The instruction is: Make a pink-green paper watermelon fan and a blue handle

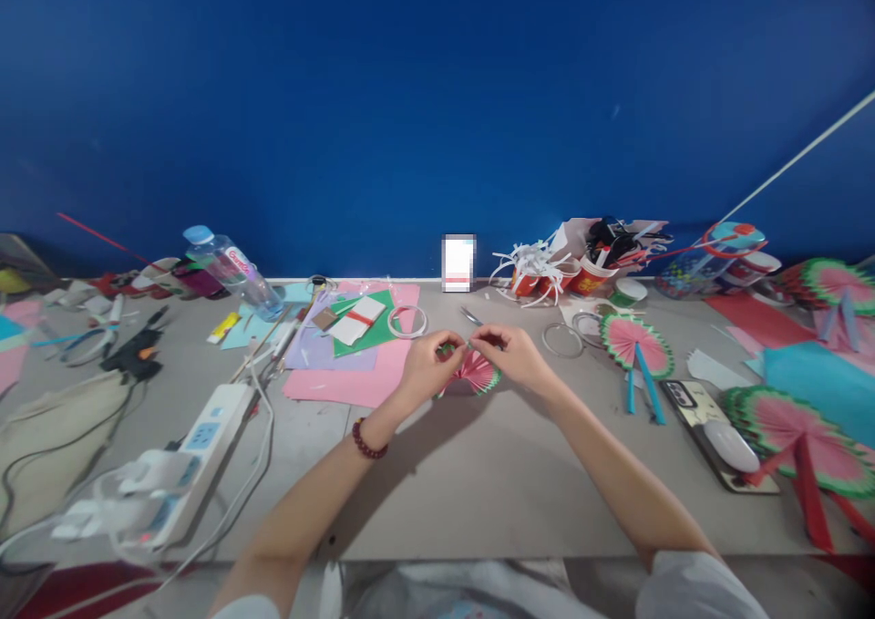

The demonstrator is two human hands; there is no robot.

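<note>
A small pleated paper fan (478,373), pink with a green edge, hangs spread below my fingertips, its narrow gathered end uppermost. My left hand (432,364) is closed in a pinch at that gathered end and covers part of the fan's left side. From the other side, my right hand (511,356) pinches at nearly the same spot; what lies between its fingertips is too small to make out. Just beyond the hands are scissors (470,315) on the table. A pale ring-shaped coil (408,322) lies close to my left hand.
Coloured paper sheets (321,386) and a plastic bottle (239,273) are at left, with a power strip (205,455) and its cables nearer. Finished-looking fans (639,344), paper cups (593,277) and a phone (697,418) under a mouse (730,446) occupy the right. A blue wall (437,118) bounds the back.
</note>
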